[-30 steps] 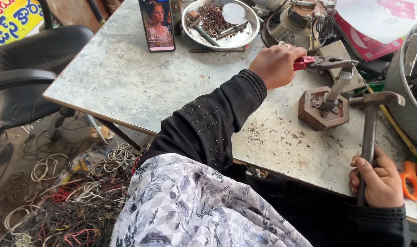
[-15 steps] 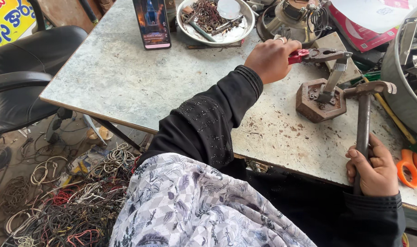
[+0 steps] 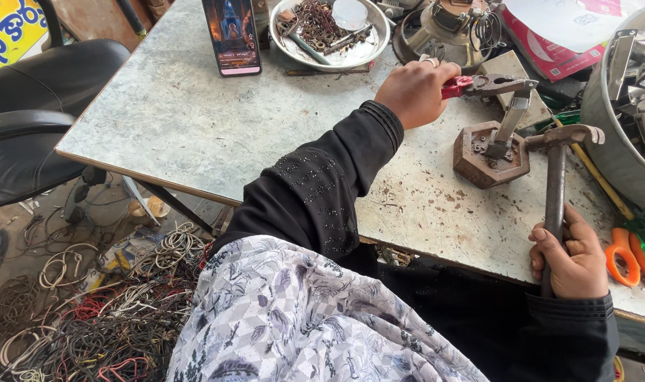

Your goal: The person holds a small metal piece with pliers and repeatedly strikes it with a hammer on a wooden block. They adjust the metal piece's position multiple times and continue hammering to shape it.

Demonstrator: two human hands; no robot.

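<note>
My left hand (image 3: pixel 414 92) grips red-handled pliers (image 3: pixel 488 85) whose jaws hold a flat metal strip (image 3: pixel 512 117). The strip stands tilted on a rusty hexagonal metal block (image 3: pixel 491 155) on the worn table (image 3: pixel 195 134). My right hand (image 3: pixel 573 258) is closed around the shaft of a metal hammer (image 3: pixel 557 177) near the table's front edge. The hammer head sits just right of the block, close to the strip.
A phone (image 3: pixel 232 35) stands propped at the back. A round metal dish (image 3: pixel 329 32) holds scrap parts. A large metal tub (image 3: pixel 630 106) of metal pieces is at the right, orange-handled scissors (image 3: pixel 623 255) beside it. A black chair (image 3: pixel 32 113) and tangled wires (image 3: pixel 89 318) lie left.
The hammer head has dropped lower and closer to the block beside the strip. My left hand keeps the pliers on the strip.
</note>
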